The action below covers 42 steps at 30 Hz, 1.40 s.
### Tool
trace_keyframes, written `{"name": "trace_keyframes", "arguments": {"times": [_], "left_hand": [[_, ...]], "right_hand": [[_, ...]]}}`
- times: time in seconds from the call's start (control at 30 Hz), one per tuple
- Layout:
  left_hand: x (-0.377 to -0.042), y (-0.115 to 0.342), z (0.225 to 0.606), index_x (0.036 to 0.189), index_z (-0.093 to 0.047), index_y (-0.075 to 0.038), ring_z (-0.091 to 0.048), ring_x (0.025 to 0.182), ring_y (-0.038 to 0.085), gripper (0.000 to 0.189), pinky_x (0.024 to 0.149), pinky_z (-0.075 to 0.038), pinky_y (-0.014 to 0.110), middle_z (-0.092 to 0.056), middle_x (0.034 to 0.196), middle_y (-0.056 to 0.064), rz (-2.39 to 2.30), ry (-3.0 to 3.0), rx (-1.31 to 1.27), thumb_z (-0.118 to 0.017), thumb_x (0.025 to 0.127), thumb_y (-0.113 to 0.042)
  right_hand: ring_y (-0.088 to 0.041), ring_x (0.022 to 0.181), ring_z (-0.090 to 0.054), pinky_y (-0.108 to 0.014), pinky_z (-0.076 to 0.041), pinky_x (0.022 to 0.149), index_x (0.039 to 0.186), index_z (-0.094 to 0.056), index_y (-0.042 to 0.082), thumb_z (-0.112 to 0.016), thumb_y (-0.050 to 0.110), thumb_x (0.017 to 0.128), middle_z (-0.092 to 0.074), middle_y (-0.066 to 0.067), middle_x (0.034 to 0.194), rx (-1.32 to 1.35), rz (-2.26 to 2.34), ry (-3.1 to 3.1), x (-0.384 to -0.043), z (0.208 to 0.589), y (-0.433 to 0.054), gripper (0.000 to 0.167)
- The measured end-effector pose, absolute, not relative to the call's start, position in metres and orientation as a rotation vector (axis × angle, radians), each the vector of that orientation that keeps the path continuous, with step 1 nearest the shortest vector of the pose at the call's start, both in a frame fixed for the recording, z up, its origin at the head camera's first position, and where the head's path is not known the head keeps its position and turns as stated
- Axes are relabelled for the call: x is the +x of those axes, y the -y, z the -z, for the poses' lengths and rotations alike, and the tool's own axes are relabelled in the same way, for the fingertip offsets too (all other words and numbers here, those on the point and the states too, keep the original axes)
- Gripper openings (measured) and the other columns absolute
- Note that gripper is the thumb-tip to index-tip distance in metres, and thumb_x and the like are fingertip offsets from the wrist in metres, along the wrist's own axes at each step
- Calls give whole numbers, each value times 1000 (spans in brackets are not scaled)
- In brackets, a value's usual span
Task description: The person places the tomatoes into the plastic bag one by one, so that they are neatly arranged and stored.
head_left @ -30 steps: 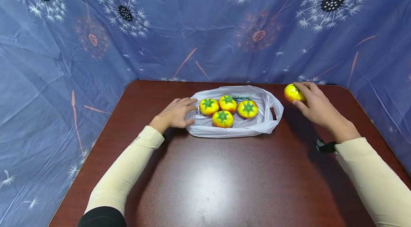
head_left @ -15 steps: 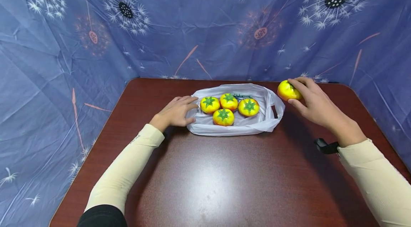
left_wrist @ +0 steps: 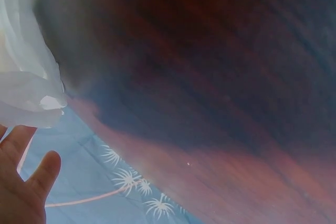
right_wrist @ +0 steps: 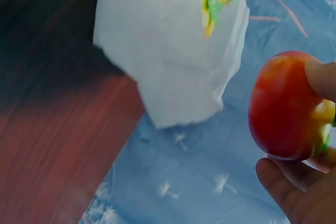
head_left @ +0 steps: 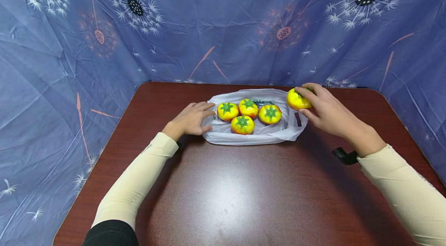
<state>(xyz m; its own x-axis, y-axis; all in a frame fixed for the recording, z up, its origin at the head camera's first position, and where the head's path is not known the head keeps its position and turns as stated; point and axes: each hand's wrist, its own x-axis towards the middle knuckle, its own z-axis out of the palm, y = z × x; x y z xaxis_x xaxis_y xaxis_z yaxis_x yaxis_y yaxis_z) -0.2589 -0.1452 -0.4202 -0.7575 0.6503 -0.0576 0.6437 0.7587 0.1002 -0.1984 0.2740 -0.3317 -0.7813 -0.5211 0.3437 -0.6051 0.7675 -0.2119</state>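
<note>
My right hand [head_left: 325,108] grips a yellow-and-red tomato [head_left: 297,99] between thumb and fingers, held above the right end of a white plastic bag [head_left: 240,140]. In the right wrist view the red underside of that tomato [right_wrist: 281,111] shows. Several more tomatoes [head_left: 242,125] with green star-shaped tops lie inside the spread-open bag. At the bag's left end my left hand [head_left: 189,120] rests with fingers extended against the plastic rim. The left wrist view shows its thumb [left_wrist: 46,174] standing apart, with the fingertips partly hidden by the bag.
A dark green printed or leafy patch [head_left: 262,102] shows at the bag's back wall. The bag's handle hole [head_left: 297,119] is at its right end. The brown table [head_left: 195,184] reflects a bright light. A blue dandelion-patterned cloth [head_left: 209,25] hangs behind it.
My right hand has moved left with the tomato, from beside the bag to over its right end. The left hand has stayed at the bag's left rim.
</note>
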Motion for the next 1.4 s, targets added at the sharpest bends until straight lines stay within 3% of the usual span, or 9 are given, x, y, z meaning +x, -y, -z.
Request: {"name": "trace_keyframes", "arguments": {"times": [0.27, 0.8, 1.4], "left_hand": [[-259, 145, 418, 138, -59, -18, -33, 149, 34, 58, 116, -30, 52, -38, 160, 6, -121, -2861, 1064, -60, 87, -46], [-258, 147, 418, 137, -60, -17, -34, 148, 30, 58, 116, -31, 51, -40, 158, 6, -127, -2873, 1076, -61, 86, -45], [-257, 148, 418, 138, -59, -17, -34, 148, 31, 58, 115, -32, 51, -39, 159, 6, -122, -2876, 1071, -60, 87, -45]], "right_hand": [[-40, 121, -48, -56, -44, 97, 145, -46, 9, -74, 7, 86, -45, -22, 141, 957, -420, 2730, -196, 333, -248, 66], [-39, 132, -45, -55, -44, 104, 143, -49, 8, -74, 12, 86, -45, -23, 143, 1102, -373, 2763, -196, 356, -223, 62], [-38, 123, -52, -53, -48, 99, 143, -49, 7, -72, 11, 87, -46, -23, 141, 1198, -378, 2770, -194, 379, -214, 60]]}}
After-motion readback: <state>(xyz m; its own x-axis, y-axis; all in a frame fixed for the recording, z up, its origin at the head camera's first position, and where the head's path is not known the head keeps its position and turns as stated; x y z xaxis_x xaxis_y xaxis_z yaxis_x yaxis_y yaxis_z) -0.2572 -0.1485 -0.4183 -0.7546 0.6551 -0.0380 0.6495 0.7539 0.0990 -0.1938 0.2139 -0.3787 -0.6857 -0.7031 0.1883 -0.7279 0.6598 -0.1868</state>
